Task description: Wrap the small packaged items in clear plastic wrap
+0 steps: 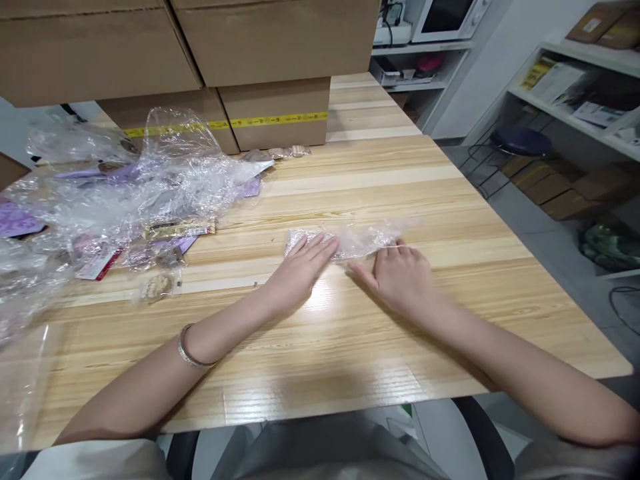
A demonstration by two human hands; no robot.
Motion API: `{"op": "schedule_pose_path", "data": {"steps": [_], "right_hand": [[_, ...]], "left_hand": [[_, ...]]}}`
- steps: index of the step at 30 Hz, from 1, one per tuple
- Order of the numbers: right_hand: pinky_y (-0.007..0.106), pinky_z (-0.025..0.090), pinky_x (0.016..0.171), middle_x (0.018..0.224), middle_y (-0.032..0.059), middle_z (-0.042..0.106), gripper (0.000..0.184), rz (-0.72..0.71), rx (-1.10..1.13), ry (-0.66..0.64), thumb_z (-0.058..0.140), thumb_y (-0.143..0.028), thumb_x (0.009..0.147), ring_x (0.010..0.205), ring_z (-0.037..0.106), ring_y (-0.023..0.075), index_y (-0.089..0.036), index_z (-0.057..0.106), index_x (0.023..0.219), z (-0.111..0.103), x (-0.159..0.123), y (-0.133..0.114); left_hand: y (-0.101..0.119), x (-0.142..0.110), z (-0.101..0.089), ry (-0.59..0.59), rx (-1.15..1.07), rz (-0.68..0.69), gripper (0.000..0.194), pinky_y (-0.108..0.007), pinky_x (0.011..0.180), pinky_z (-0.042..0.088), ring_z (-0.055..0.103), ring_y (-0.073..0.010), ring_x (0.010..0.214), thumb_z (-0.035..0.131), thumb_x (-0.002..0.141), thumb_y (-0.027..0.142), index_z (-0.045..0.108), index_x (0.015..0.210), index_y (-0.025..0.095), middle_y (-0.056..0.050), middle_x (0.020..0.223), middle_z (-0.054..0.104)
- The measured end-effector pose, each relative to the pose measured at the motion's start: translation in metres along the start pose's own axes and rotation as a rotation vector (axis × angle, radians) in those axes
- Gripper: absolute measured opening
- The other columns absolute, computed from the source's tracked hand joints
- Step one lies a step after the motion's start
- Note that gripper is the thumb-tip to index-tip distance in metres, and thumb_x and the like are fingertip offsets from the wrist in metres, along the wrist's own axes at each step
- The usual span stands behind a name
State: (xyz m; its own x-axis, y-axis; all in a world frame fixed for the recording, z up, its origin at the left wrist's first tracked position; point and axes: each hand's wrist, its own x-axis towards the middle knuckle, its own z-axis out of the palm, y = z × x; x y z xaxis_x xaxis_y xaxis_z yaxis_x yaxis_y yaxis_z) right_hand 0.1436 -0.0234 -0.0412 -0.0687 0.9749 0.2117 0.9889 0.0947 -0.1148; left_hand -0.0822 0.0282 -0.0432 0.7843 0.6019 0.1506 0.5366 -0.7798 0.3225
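A flattened clear plastic bag (pixel 357 241) lies crosswise on the wooden table in front of me. My left hand (pixel 303 267) rests flat on its left part, fingers stretched out together, pressing on the plastic. My right hand (pixel 403 273) is at the near edge of its right end. The right thumb stands apart from the fingers, which are bent, and their tips meet the loose film. Under my left fingers the bag looks thicker and whitish; what is inside, if anything, I cannot make out.
On the left spreads a heap of crumpled clear plastic (pixel 175 180) with purple pieces. A gold packet (pixel 177 229) and a small clear-wrapped item (pixel 157 287) lie near it. Stacked cardboard boxes (pixel 275 113) stand at the back. A shelf unit (pixel 615 60) is off to the right.
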Motion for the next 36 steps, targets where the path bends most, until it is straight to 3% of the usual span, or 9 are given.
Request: {"op": "schedule_pose_path", "data": {"steps": [3,6,11,17,21,26,29,32,36], "right_hand": [[0.05,0.049,0.096,0.123,0.021,0.068,0.063,-0.041,0.33,-0.017,0.031,-0.06,0.099,0.12,0.061,0.0355,-0.011,0.063,0.122,-0.002,0.019,0.013],[0.039,0.056,0.081,0.109,0.0106,0.074,0.05,-0.013,0.589,0.051,0.029,-0.05,0.103,0.098,0.07,0.0266,-0.018,0.061,0.123,-0.001,0.024,0.009],[0.039,0.055,0.095,0.129,0.0106,0.069,0.045,-0.266,0.417,0.162,0.03,-0.027,0.101,0.119,0.065,0.0247,-0.019,0.063,0.131,0.006,0.027,-0.012],[0.049,0.041,0.115,0.142,0.0138,0.059,0.046,-0.596,0.36,0.055,0.037,-0.021,0.097,0.137,0.05,0.0241,-0.014,0.058,0.137,0.017,0.04,-0.033],[0.058,0.03,0.12,0.142,0.0163,0.058,0.045,-0.665,0.304,-0.021,0.045,-0.034,0.098,0.144,0.039,0.0295,-0.014,0.06,0.135,0.017,0.036,-0.034],[0.055,0.029,0.121,0.151,0.0136,0.049,0.046,-0.696,0.414,-0.145,0.038,-0.034,0.102,0.147,0.036,0.0262,-0.016,0.056,0.141,0.008,0.043,-0.019],[0.049,0.036,0.118,0.147,0.0073,0.055,0.044,-0.64,0.631,-0.212,0.033,-0.036,0.104,0.141,0.046,0.0217,-0.024,0.058,0.139,0.005,0.052,-0.005],[0.045,0.046,0.109,0.133,0.0085,0.066,0.045,-0.447,0.699,-0.097,0.032,-0.039,0.105,0.127,0.059,0.0217,-0.023,0.064,0.131,0.009,0.061,0.007],[0.053,0.035,0.115,0.144,0.0159,0.056,0.047,-0.326,0.354,0.084,0.035,-0.04,0.104,0.138,0.046,0.0289,-0.016,0.058,0.137,0.024,0.072,0.008]], "left_hand": [[0.002,0.002,0.0,-0.033,0.026,-0.024,0.083,-0.053,0.124,0.021,0.021,-0.0241,0.153,0.037,0.074,-0.008,0.033,0.153,0.017,-0.009,0.161,0.034],[0.004,0.004,0.002,-0.023,0.067,-0.037,0.075,-0.054,0.124,0.021,0.023,-0.0263,0.152,0.037,0.08,-0.006,0.037,0.151,0.016,-0.01,0.16,0.036],[0.005,0.007,0.006,0.062,0.068,0.005,0.053,-0.05,0.118,0.034,0.04,-0.0257,0.144,0.041,0.091,0.005,0.05,0.142,0.016,-0.013,0.151,0.048],[0.004,-0.004,-0.013,0.269,0.183,0.01,0.03,-0.044,0.09,0.052,0.067,-0.0249,0.097,0.044,0.096,0.023,0.073,0.101,0.017,-0.012,0.097,0.072],[-0.003,-0.008,-0.024,0.261,0.208,0.125,0.04,-0.051,0.106,0.042,0.053,-0.0308,0.13,0.043,0.097,0.028,0.063,0.13,0.017,-0.016,0.132,0.063],[-0.018,-0.007,-0.021,0.013,0.104,0.057,0.062,-0.046,0.124,0.02,0.024,-0.0246,0.152,0.03,0.105,0.045,0.024,0.157,0.013,-0.014,0.162,0.03],[-0.025,-0.01,-0.023,-0.08,0.092,0.042,0.073,-0.045,0.125,0.014,0.017,-0.0239,0.154,0.034,0.102,0.054,0.015,0.159,0.013,-0.015,0.165,0.018],[-0.029,-0.01,-0.026,-0.129,0.096,0.036,0.078,-0.047,0.125,0.013,0.017,-0.0251,0.154,0.039,0.1,0.059,0.016,0.159,0.013,-0.016,0.165,0.019],[-0.032,-0.006,-0.026,-0.146,0.112,0.015,0.074,-0.046,0.124,0.016,0.023,-0.0251,0.152,0.04,0.1,0.058,0.024,0.157,0.013,-0.016,0.163,0.027]]}}
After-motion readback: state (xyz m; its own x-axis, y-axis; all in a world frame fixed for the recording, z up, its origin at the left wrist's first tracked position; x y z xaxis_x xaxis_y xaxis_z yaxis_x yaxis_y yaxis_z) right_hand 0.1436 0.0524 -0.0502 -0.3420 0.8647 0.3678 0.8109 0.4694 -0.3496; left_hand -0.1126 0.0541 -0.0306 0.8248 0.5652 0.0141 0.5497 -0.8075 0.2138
